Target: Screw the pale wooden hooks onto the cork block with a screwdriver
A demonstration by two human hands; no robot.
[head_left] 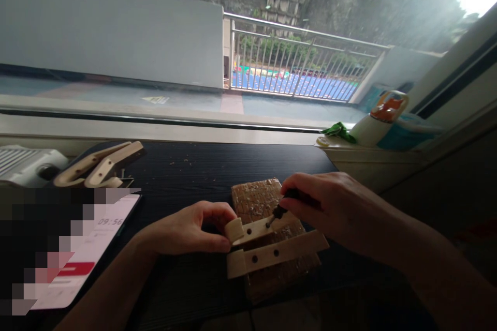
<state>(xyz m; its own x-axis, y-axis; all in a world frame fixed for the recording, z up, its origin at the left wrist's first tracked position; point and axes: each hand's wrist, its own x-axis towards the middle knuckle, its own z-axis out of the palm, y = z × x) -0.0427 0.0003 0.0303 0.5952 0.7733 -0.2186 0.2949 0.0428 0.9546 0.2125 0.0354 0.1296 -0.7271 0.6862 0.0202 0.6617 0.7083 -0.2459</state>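
My left hand (194, 230) is closed, pinching the left end of a pale wooden piece (258, 230) with holes in it. A second wooden strip (277, 254) with two dark holes lies just in front of it. Both rest on a brown board (256, 197) on the black ribbed mat (194, 170). My right hand (330, 207) is closed around a small dark-handled screwdriver (280, 211), whose tip touches the upper wooden piece near a hole.
Two wooden clamp-like parts (99, 165) lie at the mat's back left beside a white device (27, 165). A phone (89, 248) with a lit screen lies at the left. A white bottle (378, 121) and green cloth (339, 132) sit on the sill.
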